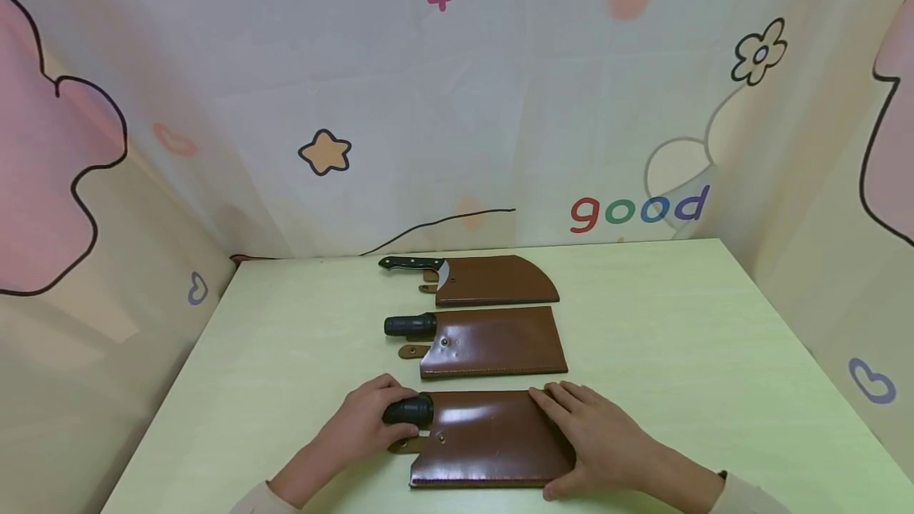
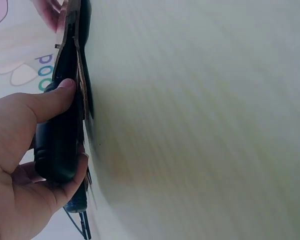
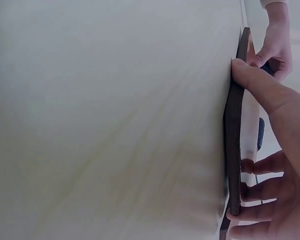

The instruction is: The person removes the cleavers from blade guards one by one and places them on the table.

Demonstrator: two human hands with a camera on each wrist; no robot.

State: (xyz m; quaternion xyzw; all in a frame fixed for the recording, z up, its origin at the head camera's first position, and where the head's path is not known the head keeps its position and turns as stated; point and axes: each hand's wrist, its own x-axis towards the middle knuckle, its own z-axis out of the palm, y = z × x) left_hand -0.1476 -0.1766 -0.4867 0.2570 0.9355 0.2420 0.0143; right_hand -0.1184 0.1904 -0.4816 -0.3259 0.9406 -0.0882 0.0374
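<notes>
Nearest the front edge lies a cleaver in a brown leather sheath (image 1: 493, 439), its black handle (image 1: 410, 412) pointing left. My left hand (image 1: 367, 423) grips that handle; in the left wrist view the thumb lies along one side of the handle (image 2: 60, 145) and fingers wrap the other. At the sheath's right end, my right hand (image 1: 607, 439) holds it, with the thumb at the near edge and the fingers at the far edge. A strap with a snap (image 1: 407, 445) sticks out beside the handle, partly covered by my left hand. The blade is hidden inside the sheath.
Behind it lies a second sheathed cleaver (image 1: 500, 342) with a black handle. Farther back is a third sheathed knife (image 1: 493, 280) with a riveted handle. All rest on a pale green table (image 1: 678, 324). A printed curtain (image 1: 457, 101) hangs behind.
</notes>
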